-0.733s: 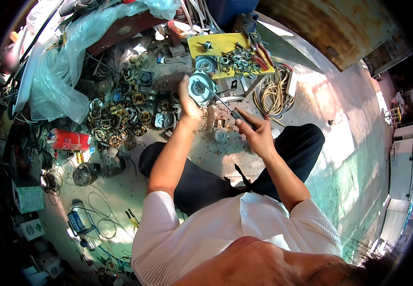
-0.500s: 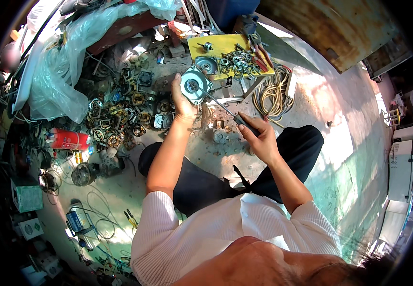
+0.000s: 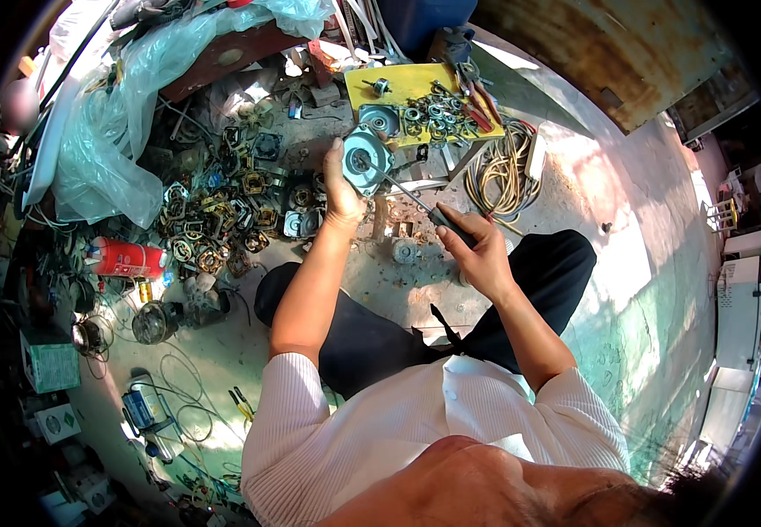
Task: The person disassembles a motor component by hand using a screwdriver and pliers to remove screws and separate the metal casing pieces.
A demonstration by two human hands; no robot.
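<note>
My left hand (image 3: 342, 190) is closed on the left edge of a grey-blue metal motor end cover (image 3: 377, 151), its hollow side facing me. In my right hand (image 3: 484, 256) is a screwdriver (image 3: 415, 198), gripped by its dark handle. The screwdriver's shaft slants up to the left, and its tip is at the round hub in the middle of the cover. Just beyond the cover, a similar end cover (image 3: 380, 119) lies on the corner of a yellow board (image 3: 424, 77). Fingers behind the held cover are hidden.
Loose rings and small metal parts (image 3: 443, 112) lie on the board beside red-handled pliers (image 3: 483, 104). A coiled cable (image 3: 505, 180) rests at its right. Heaped motor parts (image 3: 222, 215) spread to the left, near a red cylinder (image 3: 127, 256). A motor piece (image 3: 406, 251) stands between my knees.
My left hand has shifted slightly right and tilted the end cover. The screwdriver stays at the hub, with my right hand almost in the same place.
</note>
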